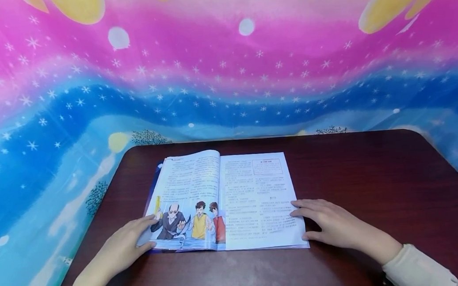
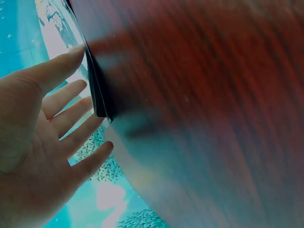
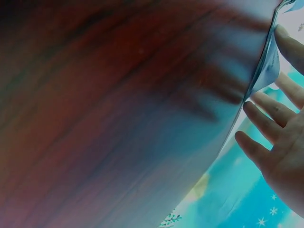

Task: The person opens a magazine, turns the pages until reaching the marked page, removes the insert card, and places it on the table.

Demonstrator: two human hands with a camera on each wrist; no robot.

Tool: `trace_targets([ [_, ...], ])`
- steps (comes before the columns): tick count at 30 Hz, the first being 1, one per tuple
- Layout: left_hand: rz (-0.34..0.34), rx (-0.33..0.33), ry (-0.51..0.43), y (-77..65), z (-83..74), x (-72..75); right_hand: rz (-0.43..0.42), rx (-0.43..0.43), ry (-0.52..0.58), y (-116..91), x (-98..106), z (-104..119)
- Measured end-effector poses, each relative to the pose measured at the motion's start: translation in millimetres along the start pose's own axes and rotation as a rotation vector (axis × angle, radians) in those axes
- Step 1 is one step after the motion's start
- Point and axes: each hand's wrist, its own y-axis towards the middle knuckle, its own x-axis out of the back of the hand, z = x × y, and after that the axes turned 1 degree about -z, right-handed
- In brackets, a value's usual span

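Observation:
An open magazine lies on the dark table, its left page arching up toward the spine. That page carries text above a cartoon of several figures; the right page is mostly text. My left hand is at the magazine's lower left edge, thumb and fingertips touching it. Spread, fairly straight fingers show on the left hand in the left wrist view. At the lower right edge, the fingertips of my right hand touch the page margin. The right wrist view shows a slightly bent page beside the extended fingers of the right hand.
The glossy, reddish-brown wooden table has rounded far corners. Behind it and along its sides hangs a pink and blue cloth backdrop printed with snowflakes. Pale sleeves cover the forearms near the front.

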Motion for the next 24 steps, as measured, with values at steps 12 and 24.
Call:
trace_targets([
  [12, 0.052, 0.058, 0.013, -4.6, 7.8, -1.1, 0.016, -0.025, 0.012, 5.5, 4.4, 3.7],
  [24, -0.028, 0.001, 0.087, -3.8, 0.2, 1.8, -0.08, -0.059, -0.007, 12.9, 3.5, 3.8],
])
